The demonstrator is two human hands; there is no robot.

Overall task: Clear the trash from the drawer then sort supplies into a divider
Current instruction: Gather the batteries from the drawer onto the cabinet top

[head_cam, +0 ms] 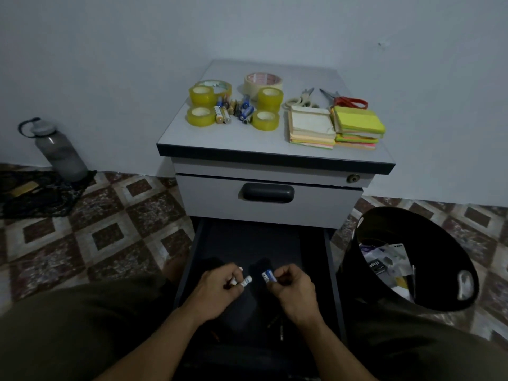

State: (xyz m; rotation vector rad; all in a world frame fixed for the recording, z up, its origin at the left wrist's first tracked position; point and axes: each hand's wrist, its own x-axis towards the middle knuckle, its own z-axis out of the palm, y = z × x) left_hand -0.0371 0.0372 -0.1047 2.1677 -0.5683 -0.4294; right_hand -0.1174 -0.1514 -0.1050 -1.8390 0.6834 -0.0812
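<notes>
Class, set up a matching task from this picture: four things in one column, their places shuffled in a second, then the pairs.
1 red scissors
2 grey bottle
3 black bin
4 blue battery

a in the right hand
b on the floor left of the cabinet
c on the cabinet top
d on the floor right of the open drawer

Pairs: 1-c, 2-b, 3-d, 4-a
</notes>
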